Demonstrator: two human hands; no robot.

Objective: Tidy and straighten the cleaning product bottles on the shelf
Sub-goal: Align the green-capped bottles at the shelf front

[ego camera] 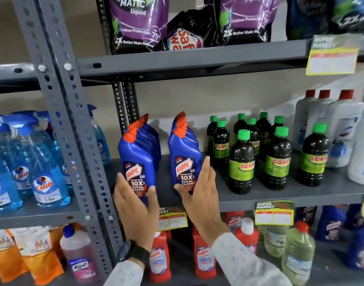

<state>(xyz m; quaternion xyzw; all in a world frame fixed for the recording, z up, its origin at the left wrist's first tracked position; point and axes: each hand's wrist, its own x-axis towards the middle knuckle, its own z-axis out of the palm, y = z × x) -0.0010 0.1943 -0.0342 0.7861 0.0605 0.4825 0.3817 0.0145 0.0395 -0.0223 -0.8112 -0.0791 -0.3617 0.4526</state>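
Note:
Two rows of blue Harpic bottles with orange caps stand on the grey middle shelf (259, 198). My left hand (135, 211) wraps the base of the front left Harpic bottle (136, 159), thumb on its right side. My right hand (201, 195) holds the front right Harpic bottle (183, 155) low down, fingers along its right side and thumb under the label. Both bottles stand upright, labels facing me. More blue bottles line up behind each one.
Dark Sunny bottles (241, 162) with green caps stand to the right, then white bottles (342, 129) with red caps. A grey upright post (69, 131) stands left, with Colin spray bottles (46, 170) beyond. Red Harpic bottles (159, 256) sit below, purple pouches (137, 23) above.

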